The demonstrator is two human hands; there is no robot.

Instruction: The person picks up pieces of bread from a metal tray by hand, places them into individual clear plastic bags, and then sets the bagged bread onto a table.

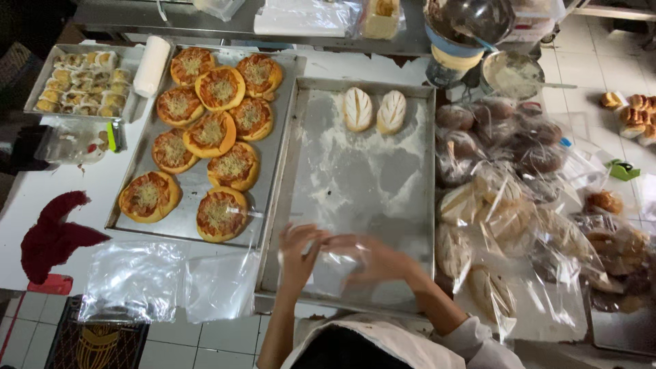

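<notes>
My left hand (298, 254) and my right hand (374, 262) are together over the near end of a floury metal tray (355, 178), both gripping a clear plastic bag (336, 263) between them. The bag is blurred and looks empty. Two pale scored bread loaves (374, 111) lie side by side at the tray's far end, well away from my hands.
A second tray (191, 198) at left holds several round topped buns (212, 133). Loose clear bags (133, 280) lie at the table's near left edge. Bagged breads (519, 198) are piled at right. A red cloth (51, 236), a box of small pastries (78, 82) and bowls (471, 27) stand around.
</notes>
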